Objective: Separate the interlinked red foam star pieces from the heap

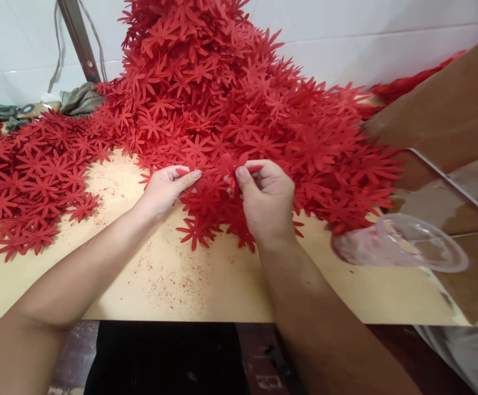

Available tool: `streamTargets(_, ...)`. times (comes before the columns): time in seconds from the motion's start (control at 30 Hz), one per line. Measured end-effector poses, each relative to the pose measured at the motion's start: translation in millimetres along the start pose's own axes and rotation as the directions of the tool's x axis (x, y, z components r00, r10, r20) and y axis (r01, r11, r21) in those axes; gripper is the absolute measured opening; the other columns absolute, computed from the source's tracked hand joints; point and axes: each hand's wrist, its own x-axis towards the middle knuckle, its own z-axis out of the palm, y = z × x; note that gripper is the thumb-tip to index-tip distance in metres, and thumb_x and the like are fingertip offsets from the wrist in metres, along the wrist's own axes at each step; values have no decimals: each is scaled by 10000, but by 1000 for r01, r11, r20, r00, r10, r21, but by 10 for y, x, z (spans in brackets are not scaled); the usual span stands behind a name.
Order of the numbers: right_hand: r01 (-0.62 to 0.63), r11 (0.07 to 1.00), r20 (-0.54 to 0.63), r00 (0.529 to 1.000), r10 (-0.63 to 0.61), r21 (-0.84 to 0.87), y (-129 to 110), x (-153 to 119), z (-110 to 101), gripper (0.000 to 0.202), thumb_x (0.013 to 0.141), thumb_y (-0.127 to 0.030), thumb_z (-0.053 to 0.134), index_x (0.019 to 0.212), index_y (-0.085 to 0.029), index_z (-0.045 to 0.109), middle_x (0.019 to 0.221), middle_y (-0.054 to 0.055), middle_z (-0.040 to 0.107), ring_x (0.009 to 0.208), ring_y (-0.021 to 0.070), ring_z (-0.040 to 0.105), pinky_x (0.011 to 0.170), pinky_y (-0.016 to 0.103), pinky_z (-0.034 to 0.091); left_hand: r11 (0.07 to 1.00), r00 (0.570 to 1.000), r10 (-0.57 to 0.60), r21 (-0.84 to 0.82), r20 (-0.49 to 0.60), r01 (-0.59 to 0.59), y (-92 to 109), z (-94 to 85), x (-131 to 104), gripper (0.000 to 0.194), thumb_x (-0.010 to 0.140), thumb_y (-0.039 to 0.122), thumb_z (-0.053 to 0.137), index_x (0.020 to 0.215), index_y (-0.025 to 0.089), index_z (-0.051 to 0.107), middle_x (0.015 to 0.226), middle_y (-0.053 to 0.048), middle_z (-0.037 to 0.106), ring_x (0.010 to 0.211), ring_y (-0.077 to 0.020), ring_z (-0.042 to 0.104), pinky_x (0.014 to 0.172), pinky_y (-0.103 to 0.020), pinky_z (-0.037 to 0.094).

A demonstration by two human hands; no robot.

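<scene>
My left hand (165,189) is closed in a pinch, thumb against fingers, on a red flower cutout whose petal shows between them. My right hand (269,200) also pinches red petals, a flower cutout (229,171) standing out from its fingertips. Where the held pieces end is hard to make out against the red behind them. Both hands are in front of a tall pile of red flower cutouts (206,82) with long narrow petals. Below the fingers, several loose cutouts (197,233) lie on the pale tabletop (231,296).
Another spread of red cutouts (25,175) covers the left side. A clear plastic tub (403,244) lies tipped at the right, beside a brown cardboard box (444,104). Grey cloth (81,99) and a metal bar (78,38) are at the back left. Red crumbs dot the tabletop.
</scene>
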Motion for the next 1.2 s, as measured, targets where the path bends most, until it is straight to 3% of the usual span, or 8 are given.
streamTargets(0.3,-182,961,209,968,138,210,-13,-26,16,227,695,-373,732,867,-263,634,819,-25,645,689,100,593,700,270,536,993,1000,25,118,-9,-24,12,3,12,223,777,157,647,592,148,523,462,70,511,419,-24,409,472,-186,339)
streamTargets(0.47,-243,950,327,930,169,199,-91,-45,2,382,632,-424,778,961,-274,655,805,-30,658,688,102,610,704,277,553,973,995,97,216,-39,-87,-29,-18,2,395,739,292,710,489,159,434,434,73,435,410,-22,340,455,-208,289)
streamTargets(0.6,-273,952,416,889,192,142,-105,-69,16,377,597,-428,798,905,-248,674,790,-23,678,697,106,625,689,272,554,975,990,128,175,54,-135,-83,-10,-19,428,679,422,745,521,164,441,480,69,430,448,-27,327,458,-216,263)
streamTargets(0.73,-258,954,348,917,193,153,-54,-68,33,280,598,-419,794,745,-227,651,752,-27,667,693,107,619,684,275,551,970,982,166,167,86,-178,-127,-19,7,504,687,544,688,512,177,390,493,61,406,461,-36,333,471,-219,281)
streamTargets(0.87,-247,948,186,960,211,201,22,-21,11,270,598,-393,794,718,-230,615,685,-51,615,620,85,582,669,275,547,905,969,245,352,25,-238,-143,-129,116,428,765,541,612,585,175,482,573,22,504,551,-81,478,573,-244,407)
streamTargets(0.97,-244,945,165,964,210,218,41,-5,6,267,599,-385,793,720,-228,615,689,-51,616,614,80,579,670,274,545,721,878,477,588,-38,-367,-134,-233,181,336,766,493,635,876,176,631,969,-69,644,965,-185,587,878,-353,456)
streamTargets(1.07,-249,948,189,959,213,197,17,-22,23,251,602,-369,792,725,-226,628,691,-47,628,609,80,577,663,276,544,551,794,607,711,19,-438,-99,-246,147,424,795,510,592,1085,204,629,1285,-102,551,1287,-256,420,1078,-448,311)
streamTargets(1.2,-242,954,220,954,201,179,-39,-57,41,225,612,-350,786,748,-229,654,742,-33,668,659,96,607,699,293,553,730,894,417,525,164,-437,-59,-118,23,390,805,518,569,927,165,680,1007,-83,687,1002,-189,604,921,-350,455)
